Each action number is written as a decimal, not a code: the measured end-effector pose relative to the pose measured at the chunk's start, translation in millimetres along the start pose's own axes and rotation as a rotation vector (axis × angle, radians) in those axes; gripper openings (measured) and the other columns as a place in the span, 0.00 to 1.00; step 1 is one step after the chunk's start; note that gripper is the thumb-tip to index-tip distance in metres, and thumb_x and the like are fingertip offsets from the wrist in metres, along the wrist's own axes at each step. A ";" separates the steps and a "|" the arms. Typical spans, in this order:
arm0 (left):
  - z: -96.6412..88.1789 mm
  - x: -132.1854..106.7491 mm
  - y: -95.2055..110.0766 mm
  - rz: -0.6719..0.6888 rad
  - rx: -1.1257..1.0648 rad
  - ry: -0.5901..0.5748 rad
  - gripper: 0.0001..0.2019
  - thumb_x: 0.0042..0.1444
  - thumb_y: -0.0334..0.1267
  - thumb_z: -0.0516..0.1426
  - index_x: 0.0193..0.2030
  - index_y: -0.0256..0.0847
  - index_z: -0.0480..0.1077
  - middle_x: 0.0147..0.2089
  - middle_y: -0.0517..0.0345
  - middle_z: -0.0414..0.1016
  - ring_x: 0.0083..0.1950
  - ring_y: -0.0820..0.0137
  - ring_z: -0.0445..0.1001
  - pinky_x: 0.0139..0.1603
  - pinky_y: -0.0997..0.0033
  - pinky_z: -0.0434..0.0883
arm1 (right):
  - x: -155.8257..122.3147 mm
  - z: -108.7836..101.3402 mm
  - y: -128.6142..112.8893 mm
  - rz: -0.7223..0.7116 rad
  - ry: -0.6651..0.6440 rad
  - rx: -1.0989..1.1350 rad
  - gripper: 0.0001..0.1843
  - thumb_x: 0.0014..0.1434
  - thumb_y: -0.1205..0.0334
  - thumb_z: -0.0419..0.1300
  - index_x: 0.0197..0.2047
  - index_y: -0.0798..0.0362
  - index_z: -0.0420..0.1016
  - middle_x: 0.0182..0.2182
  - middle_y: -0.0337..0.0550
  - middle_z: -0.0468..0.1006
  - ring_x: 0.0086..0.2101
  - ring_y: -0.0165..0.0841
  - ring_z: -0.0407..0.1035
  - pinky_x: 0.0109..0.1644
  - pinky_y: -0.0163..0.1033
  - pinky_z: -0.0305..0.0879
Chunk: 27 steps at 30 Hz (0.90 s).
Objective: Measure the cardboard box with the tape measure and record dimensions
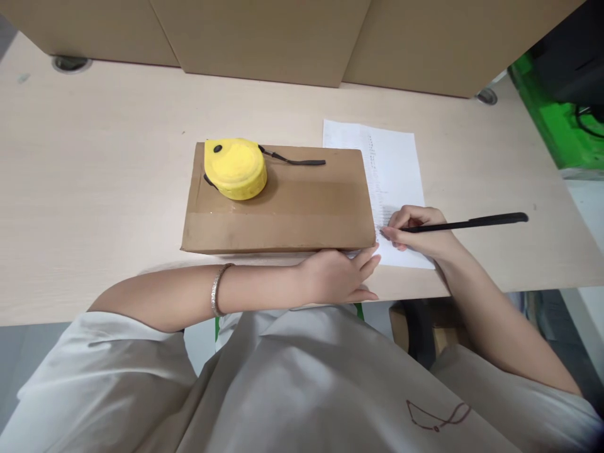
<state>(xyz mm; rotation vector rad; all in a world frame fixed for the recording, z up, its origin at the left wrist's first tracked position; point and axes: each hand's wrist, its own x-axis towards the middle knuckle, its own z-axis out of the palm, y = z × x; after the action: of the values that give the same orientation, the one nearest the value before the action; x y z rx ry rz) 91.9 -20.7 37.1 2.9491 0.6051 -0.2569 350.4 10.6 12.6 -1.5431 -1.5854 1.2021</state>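
My right hand [418,229] is closed around a long black pen [491,221], its tip end low over a printed sheet of paper [401,170]. The paper lies partly beneath or behind a closed cardboard box [302,201], which covers its left side. On the box's top, toward the left, rests a yellow tape measure [236,168] with a black wrist strap [302,162] stretched to the right. My left hand [337,275] lies along the table's near edge by the box's front right corner, fingers extended and apart, with nothing held in it.
Tall cardboard boxes [264,38] stand in a row along the back of the pale wooden table [94,157]. Cable-hole rings [70,64] sit near the back corners. A green surface [576,135] with dark equipment is at the right.
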 end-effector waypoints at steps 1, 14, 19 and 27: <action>0.4 0.5 -0.1 -0.001 0.003 0.002 0.36 0.82 0.57 0.41 0.85 0.35 0.55 0.86 0.43 0.49 0.41 0.68 0.86 0.28 0.63 0.70 | 0.0 -0.2 1.4 -0.004 -0.003 -0.005 0.26 0.51 0.47 0.83 0.22 0.50 0.72 0.16 0.37 0.72 0.18 0.28 0.65 0.24 0.36 0.59; 5.5 1.6 0.0 0.007 0.015 0.032 0.36 0.81 0.59 0.42 0.84 0.37 0.57 0.86 0.37 0.53 0.47 0.66 0.87 0.33 0.66 0.73 | 0.7 1.3 -3.3 -0.007 -0.012 -0.028 0.27 0.52 0.46 0.82 0.21 0.49 0.72 0.15 0.39 0.71 0.19 0.30 0.63 0.25 0.38 0.58; 5.9 2.8 0.0 0.010 0.026 0.011 0.37 0.82 0.59 0.40 0.85 0.37 0.55 0.87 0.40 0.51 0.48 0.66 0.86 0.35 0.65 0.74 | 0.9 0.5 -2.2 -0.007 -0.030 -0.021 0.25 0.52 0.50 0.82 0.21 0.49 0.72 0.15 0.39 0.71 0.19 0.30 0.62 0.25 0.38 0.57; 5.6 2.1 0.5 0.019 0.038 0.026 0.37 0.82 0.58 0.39 0.85 0.34 0.55 0.86 0.42 0.52 0.46 0.68 0.86 0.33 0.66 0.74 | -1.1 0.0 -1.3 -0.010 0.002 0.025 0.20 0.54 0.61 0.79 0.21 0.50 0.72 0.16 0.40 0.71 0.19 0.30 0.64 0.26 0.38 0.57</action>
<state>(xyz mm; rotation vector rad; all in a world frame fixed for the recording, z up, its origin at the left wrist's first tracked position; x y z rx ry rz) 93.2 -21.2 31.3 2.9973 0.5820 -0.2308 350.0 9.7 13.9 -1.5187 -1.5695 1.2102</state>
